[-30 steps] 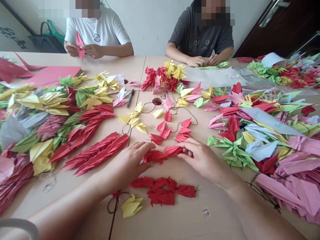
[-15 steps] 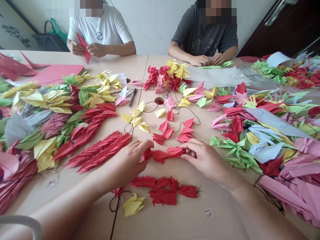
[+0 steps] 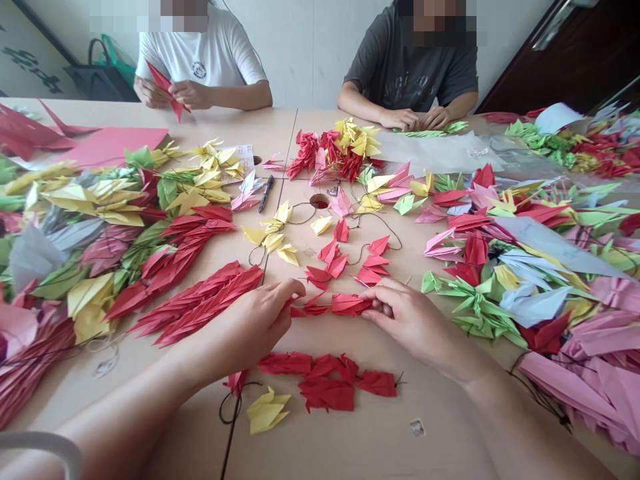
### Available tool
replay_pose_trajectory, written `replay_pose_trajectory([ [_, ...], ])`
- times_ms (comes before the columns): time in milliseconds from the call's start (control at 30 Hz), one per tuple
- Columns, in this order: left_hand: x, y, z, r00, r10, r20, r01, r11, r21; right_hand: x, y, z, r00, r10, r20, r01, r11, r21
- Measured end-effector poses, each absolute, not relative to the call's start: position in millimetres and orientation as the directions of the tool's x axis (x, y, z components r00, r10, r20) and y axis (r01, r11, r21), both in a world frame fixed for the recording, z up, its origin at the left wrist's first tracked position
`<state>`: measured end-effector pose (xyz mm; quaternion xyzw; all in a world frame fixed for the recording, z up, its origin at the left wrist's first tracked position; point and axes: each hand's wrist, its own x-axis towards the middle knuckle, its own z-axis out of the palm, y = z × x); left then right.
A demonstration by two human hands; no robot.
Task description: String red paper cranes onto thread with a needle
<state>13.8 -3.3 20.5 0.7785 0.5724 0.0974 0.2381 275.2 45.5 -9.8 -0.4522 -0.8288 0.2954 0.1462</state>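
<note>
A short row of red folded paper cranes (image 3: pixel 336 305) lies strung on a thread across the table's middle. My left hand (image 3: pixel 260 320) is closed, pinching the row's left end. At the right end, my right hand (image 3: pixel 405 317) pinches the last red crane with fingers pressed together. Just nearer to me lie more red cranes (image 3: pixel 325 383) and one yellow crane (image 3: pixel 267 410) on a dark cord. Beyond my hands, loose red cranes (image 3: pixel 350 263) and yellow cranes (image 3: pixel 273 237) hang on thin string.
Heaps of coloured cranes cover the left side (image 3: pixel 100 227) and the right side (image 3: pixel 540 253). A black pen (image 3: pixel 263 193) lies near the table seam. Across the table a person in white (image 3: pixel 200 60) folds red paper, and a person in grey (image 3: pixel 410 73) works on green paper.
My left hand has closed on the row's left end and the red cranes between my hands have bunched together. The person in white has turned their red paper.
</note>
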Motion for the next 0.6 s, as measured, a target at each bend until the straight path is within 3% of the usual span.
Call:
replay_pose_trajectory([
  [133,14.7,-4.3,16.3,0.353,0.931,-0.091,0.821,-0.262,0.508,274.2,43.7,-3.0,-0.532,0.845,0.047,0.646,0.441,-0.623],
  [267,15.0,-4.7,10.5,0.353,0.932,-0.08,0.805,-0.259,0.534,267.9,37.7,4.1,-0.541,0.811,0.221,0.57,0.548,-0.613],
  [367,15.1,-4.5,8.5,0.355,0.932,-0.072,0.796,-0.261,0.545,259.0,31.8,0.1,-0.616,0.731,0.294,0.525,0.659,-0.538],
  [600,13.5,-2.6,7.6,0.312,0.947,-0.07,0.771,-0.21,0.601,239.3,22.5,-18.4,-0.725,0.626,0.288,0.539,0.775,-0.33],
])
